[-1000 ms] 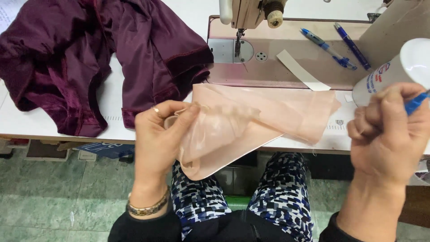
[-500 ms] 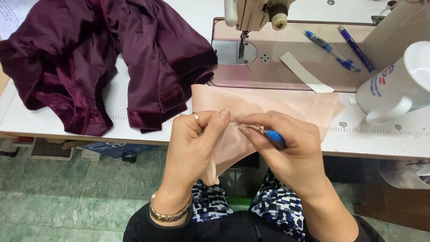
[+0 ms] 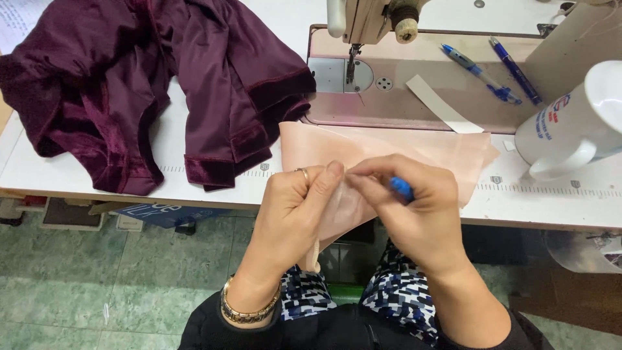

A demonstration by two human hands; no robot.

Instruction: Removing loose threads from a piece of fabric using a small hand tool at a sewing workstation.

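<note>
Change: both hands together now at the table edge; a second ago well apart, with the right hand out by the mug and only the left on the cloth.
Meaning: judged from that, reach over and close work on the fabric edge begun.
Left hand (image 3: 295, 214): closed in a pinch on the peach fabric (image 3: 414, 152), thumb and forefinger meeting at its near edge; ring on one finger, gold bracelet (image 3: 249, 311) at the wrist.
Right hand (image 3: 414, 214): fingertips pinching the same edge, just beside the left thumb; a blue pen (image 3: 402, 188) tucked in the fist, only its end showing.
Peach fabric: draped off the front of the table, far part flat on the machine bed, near part gathered between the two hands above the lap.
Hedge: exact spot being worked hidden behind the fingers, possibly a seam or fold.
Sewing machine (image 3: 369, 19): straight ahead, needle above the metal plate, well apart from the hands.
Maroon velvet garment (image 3: 149, 84): heaped at left, just beside the peach cloth.
White mug (image 3: 576, 129): right edge of table, tilted in view, small red and blue print on its side.
Pens (image 3: 479, 71): two blue ones lying on the machine bed.
White strip (image 3: 444, 104): narrow, slanted, beside the pens.
Markings: printed ruler scale along the table front; a blue label below the table edge at left.
</note>
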